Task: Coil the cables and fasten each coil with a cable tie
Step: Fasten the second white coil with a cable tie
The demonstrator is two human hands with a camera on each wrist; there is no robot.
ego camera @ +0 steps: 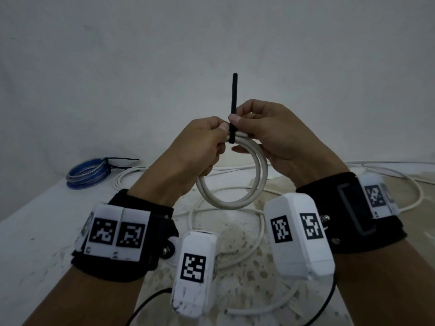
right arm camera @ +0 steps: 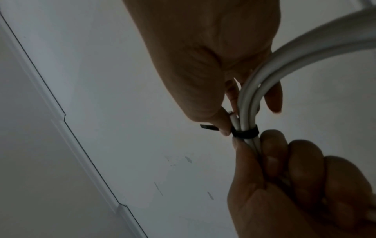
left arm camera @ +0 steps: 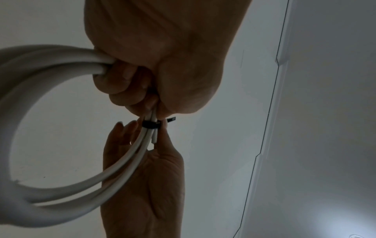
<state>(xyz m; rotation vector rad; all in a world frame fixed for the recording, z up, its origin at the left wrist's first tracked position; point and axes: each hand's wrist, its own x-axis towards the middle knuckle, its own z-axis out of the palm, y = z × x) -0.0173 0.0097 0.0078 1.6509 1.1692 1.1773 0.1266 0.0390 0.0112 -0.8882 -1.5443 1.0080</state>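
Note:
I hold a white cable coil (ego camera: pixel 235 201) upright above the table with both hands. My left hand (ego camera: pixel 217 134) grips the bundled strands at the top of the coil, just left of a black cable tie (ego camera: pixel 234 97). The tie is looped round the strands and its long tail stands straight up. My right hand (ego camera: pixel 239 122) pinches the tie at the loop, thumb in front and fingers behind. In the left wrist view the tie (left arm camera: pixel 149 125) circles the strands between both hands. In the right wrist view the tie's (right arm camera: pixel 245 132) short end pokes out beside my thumb.
A blue cable coil (ego camera: pixel 87 174) bound with a black tie lies at the table's far left. Loose white cables (ego camera: pixel 226 260) sprawl over the stained table (ego camera: pixel 35 231) under and right of my hands. A plain wall stands behind.

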